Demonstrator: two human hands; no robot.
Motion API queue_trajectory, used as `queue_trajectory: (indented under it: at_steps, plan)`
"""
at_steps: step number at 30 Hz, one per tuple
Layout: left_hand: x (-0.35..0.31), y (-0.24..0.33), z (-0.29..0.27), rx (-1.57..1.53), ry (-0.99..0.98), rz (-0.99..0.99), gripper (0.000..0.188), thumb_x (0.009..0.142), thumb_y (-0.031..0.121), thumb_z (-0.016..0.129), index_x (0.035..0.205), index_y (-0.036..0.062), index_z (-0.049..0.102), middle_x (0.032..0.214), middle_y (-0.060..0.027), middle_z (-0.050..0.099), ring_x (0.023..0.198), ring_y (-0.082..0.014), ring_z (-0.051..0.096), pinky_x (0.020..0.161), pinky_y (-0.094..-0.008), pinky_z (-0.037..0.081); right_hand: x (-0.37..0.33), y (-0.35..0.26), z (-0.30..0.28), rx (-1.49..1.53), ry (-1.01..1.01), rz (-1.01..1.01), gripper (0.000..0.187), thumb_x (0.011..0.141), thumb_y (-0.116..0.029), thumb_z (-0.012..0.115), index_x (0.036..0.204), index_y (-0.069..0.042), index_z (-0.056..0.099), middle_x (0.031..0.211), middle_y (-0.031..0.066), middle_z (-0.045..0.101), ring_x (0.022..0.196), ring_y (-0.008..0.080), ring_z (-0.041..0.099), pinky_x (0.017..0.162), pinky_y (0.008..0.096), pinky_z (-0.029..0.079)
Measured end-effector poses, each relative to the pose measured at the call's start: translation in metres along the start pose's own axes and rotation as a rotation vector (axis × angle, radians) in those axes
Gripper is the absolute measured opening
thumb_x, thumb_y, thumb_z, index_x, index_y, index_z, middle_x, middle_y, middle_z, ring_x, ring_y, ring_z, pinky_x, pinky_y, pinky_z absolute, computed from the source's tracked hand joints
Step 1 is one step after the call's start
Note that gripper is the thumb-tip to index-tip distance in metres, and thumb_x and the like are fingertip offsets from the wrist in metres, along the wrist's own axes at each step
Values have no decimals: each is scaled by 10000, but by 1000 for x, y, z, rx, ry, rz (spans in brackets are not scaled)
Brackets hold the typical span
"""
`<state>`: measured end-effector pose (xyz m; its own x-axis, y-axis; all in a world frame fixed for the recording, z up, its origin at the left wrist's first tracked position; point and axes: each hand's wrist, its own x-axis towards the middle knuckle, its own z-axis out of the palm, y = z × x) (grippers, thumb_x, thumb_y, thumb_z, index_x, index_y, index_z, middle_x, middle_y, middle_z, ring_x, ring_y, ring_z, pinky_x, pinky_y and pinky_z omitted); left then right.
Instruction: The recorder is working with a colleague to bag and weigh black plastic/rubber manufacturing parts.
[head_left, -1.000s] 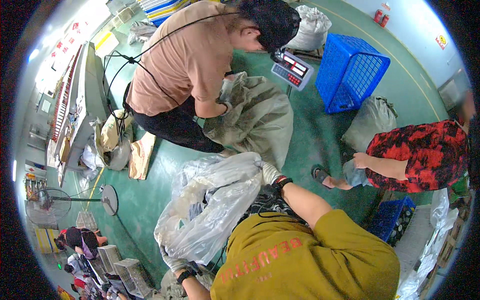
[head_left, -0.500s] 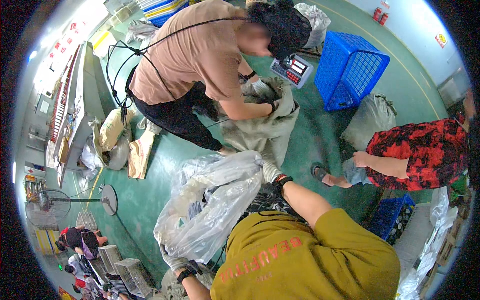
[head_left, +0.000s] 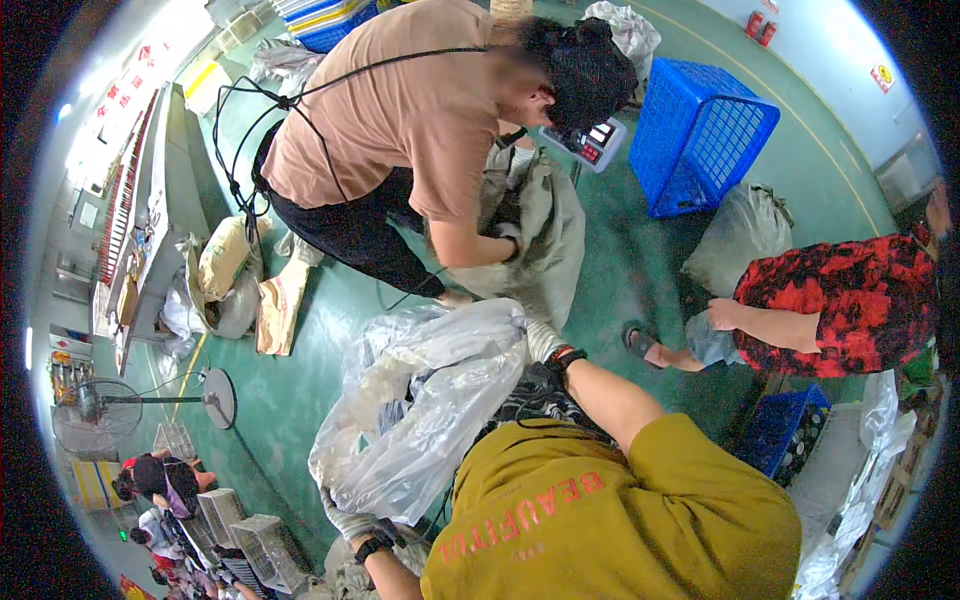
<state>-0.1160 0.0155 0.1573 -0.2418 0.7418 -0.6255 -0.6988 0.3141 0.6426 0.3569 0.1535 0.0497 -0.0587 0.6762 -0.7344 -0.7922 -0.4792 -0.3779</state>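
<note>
A large clear plastic bag (head_left: 470, 395) lies spread open in front of me, with grey and dark contents showing inside. My left hand (head_left: 350, 522), in a white glove, grips its near left edge. My right hand (head_left: 543, 342), also gloved, is closed on the far right edge, its fingertips partly hidden by the plastic. Just beyond the bag, a co-worker in a tan shirt bends over a pale woven sack (head_left: 560, 235), with both arms at its mouth. What lies in that sack is mostly hidden.
A digital scale (head_left: 594, 145) stands behind the sack, beside a tipped blue crate (head_left: 695, 140). At right is a person in red and black near a full sack (head_left: 742, 235). A floor fan (head_left: 218, 399) and stuffed sacks (head_left: 228, 260) are at left.
The co-worker has leaned lower and to the right, and the woven sack's mouth has shifted left. My hands and the plastic bag have hardly moved.
</note>
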Motion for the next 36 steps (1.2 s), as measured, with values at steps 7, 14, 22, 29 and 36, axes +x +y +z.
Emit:
queue_trajectory:
  at_steps: [7, 14, 22, 29, 36]
  plan:
    - [10, 0, -11, 10, -12, 14, 592, 852, 484, 455, 1263, 60, 501, 1271, -130, 523, 1131, -316, 493, 973, -434, 375, 9, -1, -8, -71, 12, -48, 333, 814, -236, 585, 1077, -31, 576, 966, 124, 641, 841, 269, 596, 774, 399, 500]
    - [32, 0, -47, 11, 7, 71, 581, 847, 473, 461, 1246, 55, 509, 1241, -138, 540, 1103, -324, 514, 955, -441, 390, 27, 9, -18, -123, 14, -123, 327, 799, -214, 615, 1072, -37, 585, 878, 101, 629, 767, 239, 580, 709, 365, 504]
    - [32, 3, -36, 12, 6, 56, 588, 842, 477, 462, 1245, 51, 512, 1261, -144, 525, 1137, -328, 484, 970, -451, 371, 124, 34, -97, -335, -110, -338, 321, 820, -259, 589, 1051, -37, 598, 919, 86, 647, 820, 221, 580, 812, 327, 458]
    - [10, 0, -19, -15, 64, 57, 552, 862, 439, 449, 1250, 51, 510, 1258, -139, 533, 1133, -331, 498, 977, -455, 375, 39, 14, -31, -113, 31, 22, 387, 798, -311, 617, 1064, -29, 606, 986, 97, 643, 868, 226, 564, 833, 309, 435]
    - [6, 0, -4, -39, 56, 11, 559, 869, 446, 438, 1260, 51, 499, 1277, -143, 519, 1154, -331, 488, 984, -455, 372, 86, 31, -69, -188, -1, -59, 421, 794, -330, 621, 1084, -24, 609, 1013, 94, 638, 885, 222, 556, 855, 316, 410]
